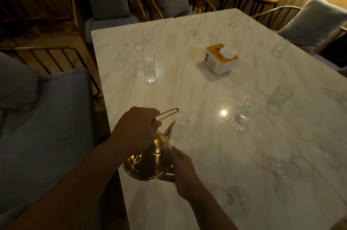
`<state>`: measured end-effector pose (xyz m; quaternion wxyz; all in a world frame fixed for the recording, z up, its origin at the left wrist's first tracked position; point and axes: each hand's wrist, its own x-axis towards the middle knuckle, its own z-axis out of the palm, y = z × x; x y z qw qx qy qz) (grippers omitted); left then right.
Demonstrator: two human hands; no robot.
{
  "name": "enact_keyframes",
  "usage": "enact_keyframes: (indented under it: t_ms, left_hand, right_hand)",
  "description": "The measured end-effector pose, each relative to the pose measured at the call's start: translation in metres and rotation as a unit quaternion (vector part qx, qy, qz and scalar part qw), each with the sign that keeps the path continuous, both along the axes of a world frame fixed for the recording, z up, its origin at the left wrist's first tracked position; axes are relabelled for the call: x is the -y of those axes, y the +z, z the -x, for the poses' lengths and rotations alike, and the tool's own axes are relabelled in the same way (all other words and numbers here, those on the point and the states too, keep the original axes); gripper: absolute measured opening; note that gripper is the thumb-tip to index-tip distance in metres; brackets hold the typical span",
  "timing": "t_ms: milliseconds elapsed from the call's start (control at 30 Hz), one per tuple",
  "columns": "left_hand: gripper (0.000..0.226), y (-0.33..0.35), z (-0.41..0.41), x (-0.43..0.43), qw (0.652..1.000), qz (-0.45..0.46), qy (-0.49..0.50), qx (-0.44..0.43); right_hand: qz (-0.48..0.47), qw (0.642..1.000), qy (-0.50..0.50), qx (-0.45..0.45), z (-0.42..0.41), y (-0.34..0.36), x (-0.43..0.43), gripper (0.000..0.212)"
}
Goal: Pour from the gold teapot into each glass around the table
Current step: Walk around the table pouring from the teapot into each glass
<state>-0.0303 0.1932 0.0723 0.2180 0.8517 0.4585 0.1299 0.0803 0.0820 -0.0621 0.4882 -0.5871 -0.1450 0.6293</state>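
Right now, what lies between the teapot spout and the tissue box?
Head view: one glass right by the gold teapot spout, then only bare table up to the tissue box.

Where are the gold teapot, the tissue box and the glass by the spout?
gold teapot (148, 166), head view, on its rounded body.
tissue box (212, 61), head view, on its labelled side.
glass by the spout (180, 126), head view, on its wall midway up.
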Motion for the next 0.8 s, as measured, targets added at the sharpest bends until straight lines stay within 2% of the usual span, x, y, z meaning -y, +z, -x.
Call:
enact_keyframes:
  t_ms: [133, 500, 800]
  left_hand:
    - [0.041, 0.0006, 0.0004, 0.0018, 1.000, -0.005, -0.001, -0.003]
    - [0.039, 0.0039, 0.0008, 0.0001, 1.000, -0.015, -0.002, -0.001]
    - [0.040, 0.0074, -0.0002, 0.0002, 1.000, -0.015, -0.005, -0.003]
  right_hand:
    - [-0.002, 1.000, 0.003, -0.001, 0.0010, -0.0010, 0.0013, 0.065]
    - [-0.001, 1.000, 0.009, -0.002, 0.0001, 0.0011, -0.0007, 0.072]
    - [0.006, 1.000, 0.004, 0.000, -0.0008, 0.0039, -0.0028, 0.065]
